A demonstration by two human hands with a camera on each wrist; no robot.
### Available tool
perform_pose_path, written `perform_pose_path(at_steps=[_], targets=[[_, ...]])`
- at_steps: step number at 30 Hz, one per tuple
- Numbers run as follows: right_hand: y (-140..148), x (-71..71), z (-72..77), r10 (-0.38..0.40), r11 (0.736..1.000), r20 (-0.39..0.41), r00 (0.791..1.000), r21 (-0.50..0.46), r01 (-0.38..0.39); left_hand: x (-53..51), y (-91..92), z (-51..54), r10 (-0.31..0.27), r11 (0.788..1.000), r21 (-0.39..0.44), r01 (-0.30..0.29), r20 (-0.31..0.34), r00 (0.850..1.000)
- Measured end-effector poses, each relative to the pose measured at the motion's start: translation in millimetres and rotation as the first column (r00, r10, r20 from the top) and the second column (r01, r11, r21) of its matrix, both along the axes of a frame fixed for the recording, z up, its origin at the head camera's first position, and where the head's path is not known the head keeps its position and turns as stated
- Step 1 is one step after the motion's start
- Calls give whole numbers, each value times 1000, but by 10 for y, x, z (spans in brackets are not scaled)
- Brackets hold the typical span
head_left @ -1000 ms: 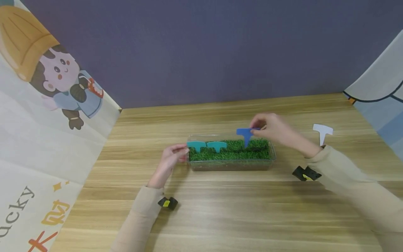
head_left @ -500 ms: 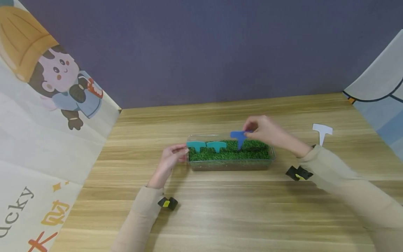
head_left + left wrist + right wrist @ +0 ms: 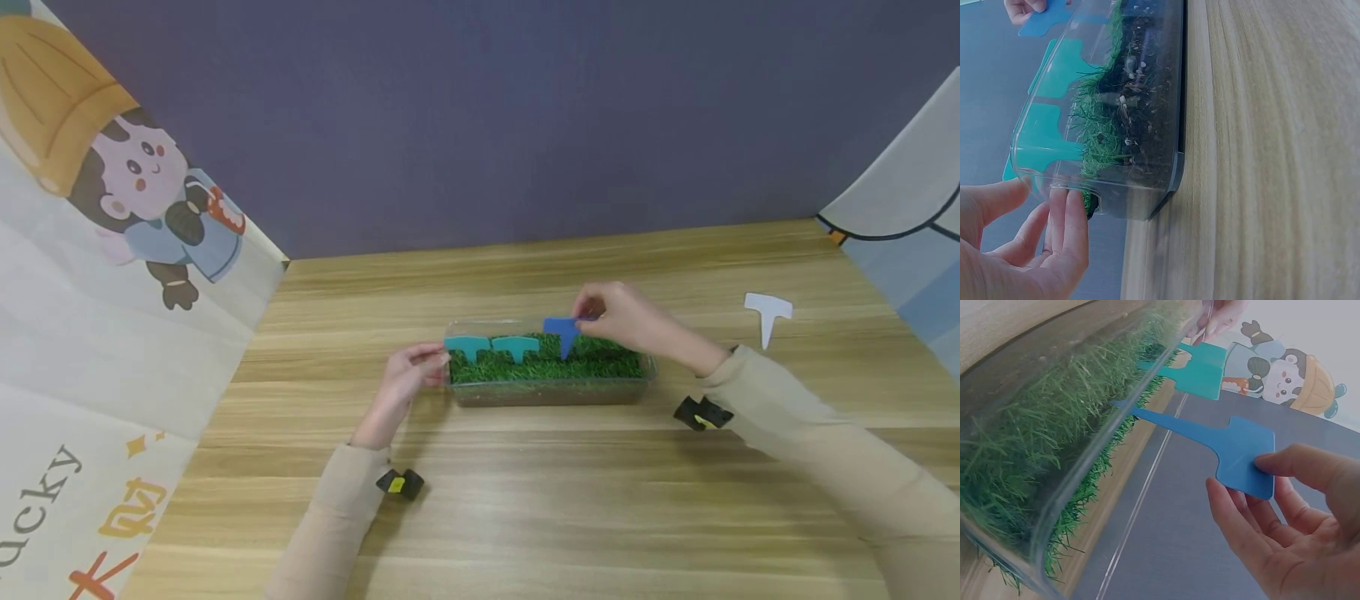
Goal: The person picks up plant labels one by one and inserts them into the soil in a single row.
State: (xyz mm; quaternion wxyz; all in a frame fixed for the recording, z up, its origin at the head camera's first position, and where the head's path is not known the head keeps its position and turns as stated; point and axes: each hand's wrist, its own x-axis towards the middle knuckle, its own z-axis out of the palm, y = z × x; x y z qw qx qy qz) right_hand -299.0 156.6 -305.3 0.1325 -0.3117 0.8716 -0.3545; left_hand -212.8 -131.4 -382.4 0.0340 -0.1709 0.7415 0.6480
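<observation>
In the head view, my right hand [image 3: 618,315] pinches a blue T-shaped plant label [image 3: 561,326] by the right end of its crosspiece. The label's pointed stem [image 3: 1172,424] leans down into the grass, its tip partly hidden there. Two teal plant labels [image 3: 467,344] stand side by side in the left part of the clear planter box [image 3: 551,393], which contains green grass [image 3: 600,367] over dark soil [image 3: 1141,81]. At the box's left end, my left hand [image 3: 405,375] holds the end and rim between thumb and fingers.
A white T-shaped plant label [image 3: 767,315] lies on the wooden table [image 3: 525,500], right of the box. A dark panel [image 3: 525,125] stands behind the table. Printed cloths [image 3: 90,333] flank both sides.
My right hand has moved left and slightly down with the blue label, bringing it closer to the teal ones. The left hand and box have stayed put.
</observation>
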Motion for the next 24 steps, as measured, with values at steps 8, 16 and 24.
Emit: perform_pose_path(at_steps=[8, 16, 24], targets=[[-9, -12, -70, 17, 1000, -31, 999, -15, -18, -21, -1, -13, 4, 1000, 5, -4, -2, 1000], [-17, -5, -107, 24, 1000, -51, 998, 20, -23, -21, 3, -7, 9, 1000, 1, -9, -3, 1000], [-21, 17, -132, 14, 999, -73, 997, 31, -12, -18, 0, -16, 2, 1000, 0, -2, -1, 1000]])
